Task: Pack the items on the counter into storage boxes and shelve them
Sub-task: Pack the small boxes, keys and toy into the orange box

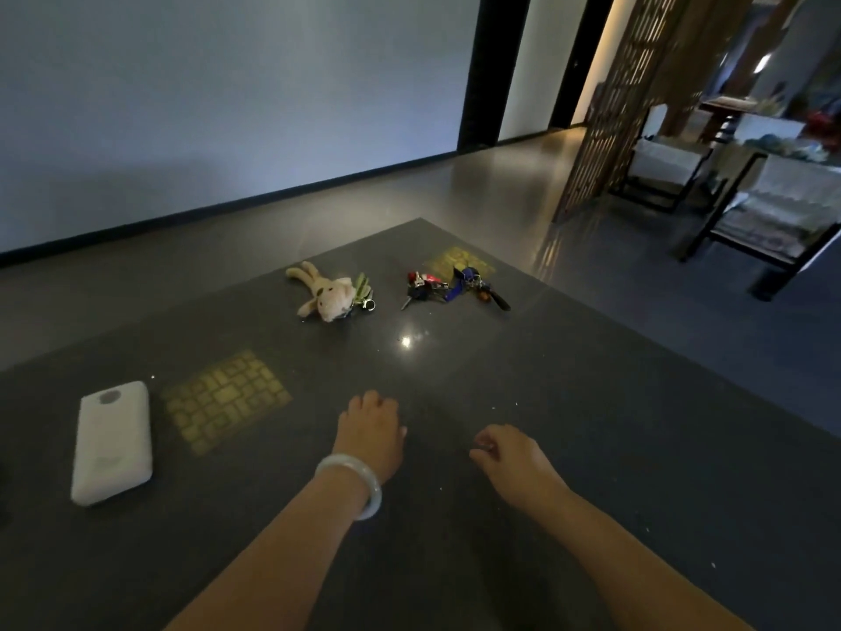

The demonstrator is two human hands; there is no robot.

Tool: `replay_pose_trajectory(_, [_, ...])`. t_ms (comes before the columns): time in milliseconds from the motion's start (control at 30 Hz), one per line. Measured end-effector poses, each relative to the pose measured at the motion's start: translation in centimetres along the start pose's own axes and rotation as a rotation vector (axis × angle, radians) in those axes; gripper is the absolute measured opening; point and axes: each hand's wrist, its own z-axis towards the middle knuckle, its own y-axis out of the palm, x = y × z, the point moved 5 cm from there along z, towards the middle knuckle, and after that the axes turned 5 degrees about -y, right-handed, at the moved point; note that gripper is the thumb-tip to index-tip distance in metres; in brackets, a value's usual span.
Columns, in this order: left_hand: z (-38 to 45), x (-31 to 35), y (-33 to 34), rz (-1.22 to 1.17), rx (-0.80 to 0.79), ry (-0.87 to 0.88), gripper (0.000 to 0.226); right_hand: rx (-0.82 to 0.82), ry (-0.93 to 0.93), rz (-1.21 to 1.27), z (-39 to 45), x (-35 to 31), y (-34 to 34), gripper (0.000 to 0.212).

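The room is dim, with a pale wall along the left, a glossy floor, and a wooden lattice screen (623, 97) off to the right in front of dark-framed furniture. In the middle stands a dark speckled surface (591, 403) whose far corner points away toward the wall; two yellowish lattice-patterned patches of light lie on it, one near the far corner and one toward the left. A white power bank (112, 443) lies flat at the left, its long axis running from the near edge toward the far side, tilted slightly right, with a round mark at its far end. Farther back, near the centre, a beige plush rabbit keychain (324, 291) lies on its side, ears stretched toward the far left and head toward the near right, with green tags and a metal ring just beside the head. To its right, apart from it, a bunch of keys (455, 286) with red, blue and black fobs sprawls left to right across the surface. Near the front, both forearms reach in. The left hand (373, 430), a pale bangle (352, 482) on its wrist, has its fingers curled under and grips nothing visible. The right hand (512, 455) sits close beside it, fingers loosely curled, also holding nothing. Both hands are well short of the keys and the rabbit.
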Motion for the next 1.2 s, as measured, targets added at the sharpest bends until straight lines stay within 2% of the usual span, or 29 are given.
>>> replay_pose_trajectory(133, [4.3,1.3,1.6,0.069,0.0,-0.065,0.049,0.177,-0.061,-0.168,5.5,-0.2,-0.3,0.048])
replay_pose_trajectory(333, [10.2,2.7,3.1,0.046,0.01,-0.09,0.064,0.203,-0.015,-0.276,8.7,3.4,1.8,0.061])
replay_pose_trajectory(633, [11.4,2.4,5.4,0.046,0.04,-0.096,0.07,0.271,-0.06,-0.415,9.7,3.6,1.7,0.057])
replay_pose_trajectory(767, [11.5,2.5,5.6,0.065,0.041,-0.12,0.07,0.352,-0.066,-0.174,15.0,3.9,-1.6,0.04])
replay_pose_trajectory(833, [11.5,2.6,5.5,0.069,0.042,-0.124,0.07,0.346,-0.041,-0.076,18.6,4.1,-3.1,0.044])
replay_pose_trajectory(1000, [11.2,2.4,5.1,0.084,0.105,-0.111,0.069,0.259,-0.008,-0.102,26.5,4.3,-4.9,0.063])
replay_pose_trajectory(1100, [11.2,2.5,5.2,0.099,0.111,-0.106,0.069,0.128,-0.002,-0.16,29.2,4.9,-4.9,0.061])
replay_pose_trajectory(1200, [11.2,2.6,5.2,0.102,0.1,-0.107,0.069,0.189,-0.057,-0.201,28.4,5.4,-3.9,0.055])
